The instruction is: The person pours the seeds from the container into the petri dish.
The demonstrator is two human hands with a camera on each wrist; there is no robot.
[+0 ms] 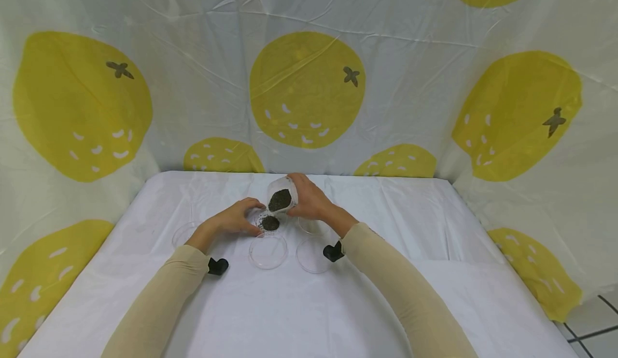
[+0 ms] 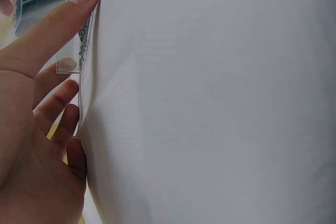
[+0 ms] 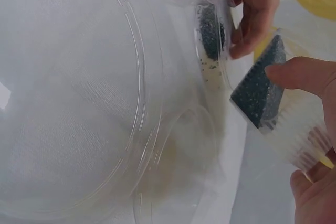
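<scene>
My right hand [image 1: 311, 199] grips a clear plastic cup [image 1: 281, 183] part full of dark, soil-like granules [image 1: 280, 201]. The cup is tipped, its mouth low and toward the left. Just below it on the table is a small clear petri dish [image 3: 226, 72], with a dark heap of the same granules [image 1: 270, 223] and scattered grains inside. My left hand [image 1: 235, 217] holds this dish from the left, thumb at the near rim and index finger at the far rim. In the left wrist view, the thumb [image 2: 58, 27] and finger pinch the dish's edges; the other fingers bend loosely below.
Clear round dishes lie around: one in front [image 1: 267, 251], one at front right [image 1: 309, 256], one under the right wrist [image 1: 306, 228], one by the left wrist [image 1: 179, 234]. A white cloth covers the table [image 1: 270, 315]. Behind hangs a lemon-print curtain [image 1: 415, 89].
</scene>
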